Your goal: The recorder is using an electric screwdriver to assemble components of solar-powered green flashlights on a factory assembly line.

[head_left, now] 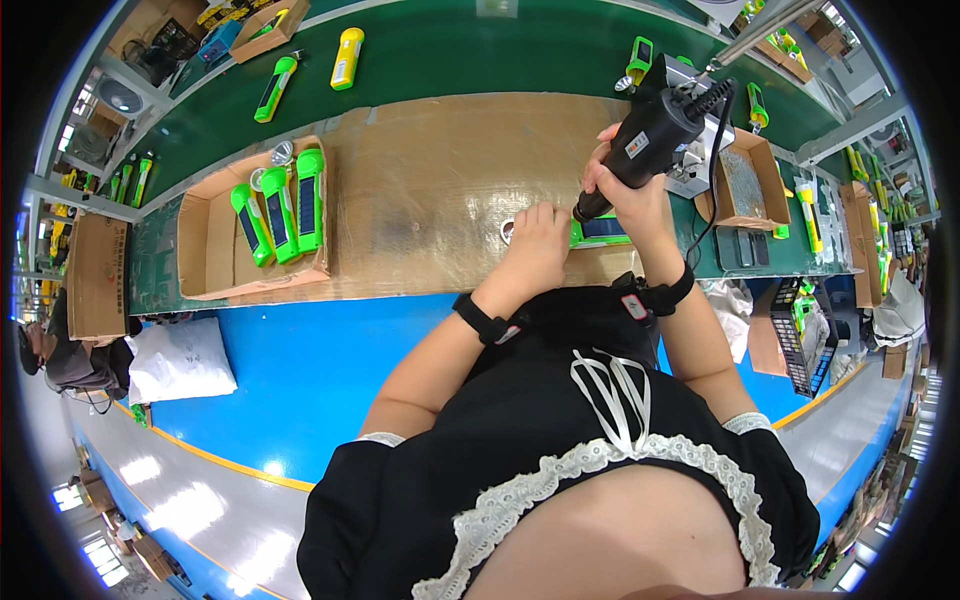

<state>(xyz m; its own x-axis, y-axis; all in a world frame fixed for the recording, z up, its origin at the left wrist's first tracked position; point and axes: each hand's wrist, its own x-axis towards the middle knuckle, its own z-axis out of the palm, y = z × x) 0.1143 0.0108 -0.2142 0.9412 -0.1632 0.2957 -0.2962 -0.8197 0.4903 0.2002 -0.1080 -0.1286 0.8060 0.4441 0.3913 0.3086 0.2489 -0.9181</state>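
Right of centre, our right hand (640, 207) grips a black power driver (655, 138), our left hand (537, 246) a green flashlight (603, 229).

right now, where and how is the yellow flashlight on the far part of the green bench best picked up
Probably around the middle of the yellow flashlight, from above, fingers on its two long sides: it lies with its length running roughly away from you, and green bench shows along both sides. The green flashlight to its left lies apart.

A power screwdriver (645, 145) and boxed flashlights (279, 215) show a workshop.
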